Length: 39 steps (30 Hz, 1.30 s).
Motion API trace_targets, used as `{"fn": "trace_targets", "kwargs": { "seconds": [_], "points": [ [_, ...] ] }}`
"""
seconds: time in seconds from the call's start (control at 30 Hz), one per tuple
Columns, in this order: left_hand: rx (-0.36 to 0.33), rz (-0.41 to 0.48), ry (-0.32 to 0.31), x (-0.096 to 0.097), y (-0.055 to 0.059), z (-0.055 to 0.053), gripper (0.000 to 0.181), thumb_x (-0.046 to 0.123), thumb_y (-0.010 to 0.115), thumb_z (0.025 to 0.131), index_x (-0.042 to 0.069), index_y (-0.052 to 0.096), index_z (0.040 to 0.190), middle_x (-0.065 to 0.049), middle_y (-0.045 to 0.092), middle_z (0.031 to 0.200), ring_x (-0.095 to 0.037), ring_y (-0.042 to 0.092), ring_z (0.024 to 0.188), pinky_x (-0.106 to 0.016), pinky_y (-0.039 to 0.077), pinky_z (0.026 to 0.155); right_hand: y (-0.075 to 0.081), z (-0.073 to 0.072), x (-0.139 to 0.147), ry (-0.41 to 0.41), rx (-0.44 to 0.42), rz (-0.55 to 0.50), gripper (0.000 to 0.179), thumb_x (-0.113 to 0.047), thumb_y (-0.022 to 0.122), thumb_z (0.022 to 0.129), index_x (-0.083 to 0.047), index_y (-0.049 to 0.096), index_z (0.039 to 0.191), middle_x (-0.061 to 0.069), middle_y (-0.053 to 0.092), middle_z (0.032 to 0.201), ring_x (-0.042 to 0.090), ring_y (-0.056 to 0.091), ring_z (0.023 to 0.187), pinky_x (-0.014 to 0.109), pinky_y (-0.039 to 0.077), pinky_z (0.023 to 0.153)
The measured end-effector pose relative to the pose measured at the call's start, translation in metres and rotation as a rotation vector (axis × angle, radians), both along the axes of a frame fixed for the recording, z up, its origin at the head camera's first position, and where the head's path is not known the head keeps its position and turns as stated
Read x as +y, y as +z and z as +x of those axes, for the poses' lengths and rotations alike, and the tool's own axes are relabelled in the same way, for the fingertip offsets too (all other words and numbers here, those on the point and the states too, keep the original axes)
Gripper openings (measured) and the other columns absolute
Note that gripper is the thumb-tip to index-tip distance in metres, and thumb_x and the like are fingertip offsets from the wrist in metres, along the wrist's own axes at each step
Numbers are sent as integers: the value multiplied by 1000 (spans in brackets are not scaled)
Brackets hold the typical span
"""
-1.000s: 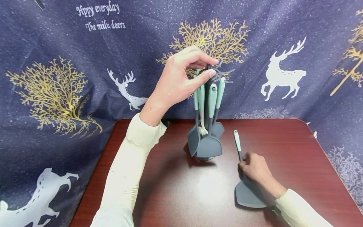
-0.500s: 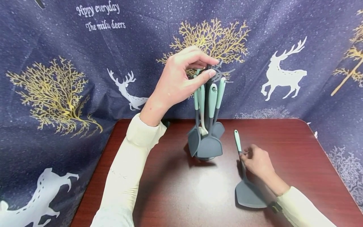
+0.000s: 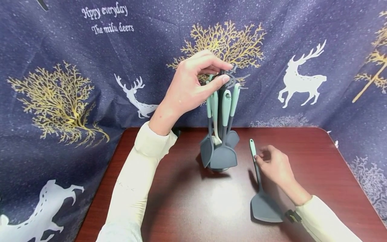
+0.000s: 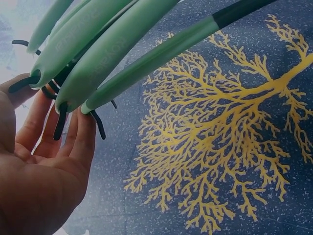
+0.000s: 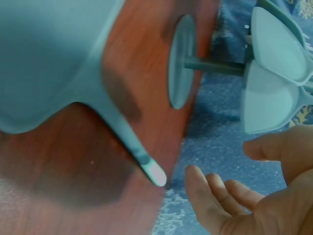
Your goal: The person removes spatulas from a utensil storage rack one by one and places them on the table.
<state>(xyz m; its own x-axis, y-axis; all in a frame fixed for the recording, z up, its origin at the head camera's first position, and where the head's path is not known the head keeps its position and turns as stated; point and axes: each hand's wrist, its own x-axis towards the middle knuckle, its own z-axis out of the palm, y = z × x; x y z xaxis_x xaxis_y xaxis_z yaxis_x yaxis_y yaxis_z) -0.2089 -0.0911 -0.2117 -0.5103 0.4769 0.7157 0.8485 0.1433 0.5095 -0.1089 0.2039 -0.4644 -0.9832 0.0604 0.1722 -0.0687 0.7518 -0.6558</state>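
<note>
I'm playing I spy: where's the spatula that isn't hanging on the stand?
In the head view, the loose spatula lies on the tabletop at right, beside the right hand, right of the utensil stand.

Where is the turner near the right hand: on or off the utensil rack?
Off. The head view shows the turner apart from the utensil rack; the right wrist view shows its handle end free.

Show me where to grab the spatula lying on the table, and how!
Probably pinch its green handle from above and the right, the side the right hand is on. The handle looks slim; the blade spreads wide and flat.
</note>
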Motion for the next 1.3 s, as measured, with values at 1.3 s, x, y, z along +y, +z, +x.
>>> {"fn": "trace_targets", "kwargs": {
  "seconds": [1.3],
  "points": [
    [-11, 14, 16, 3, 0, 3, 19, 4, 80, 95, 0, 79, 113, -13, 73, 111, -19, 69, 105, -30, 59, 102, 49, -12, -34, 49, 225, -280, 48, -10, 82, 93, -7, 67, 138, 10, 74, 122, 29, 74, 110, 12, 58, 92]
  ]
}}
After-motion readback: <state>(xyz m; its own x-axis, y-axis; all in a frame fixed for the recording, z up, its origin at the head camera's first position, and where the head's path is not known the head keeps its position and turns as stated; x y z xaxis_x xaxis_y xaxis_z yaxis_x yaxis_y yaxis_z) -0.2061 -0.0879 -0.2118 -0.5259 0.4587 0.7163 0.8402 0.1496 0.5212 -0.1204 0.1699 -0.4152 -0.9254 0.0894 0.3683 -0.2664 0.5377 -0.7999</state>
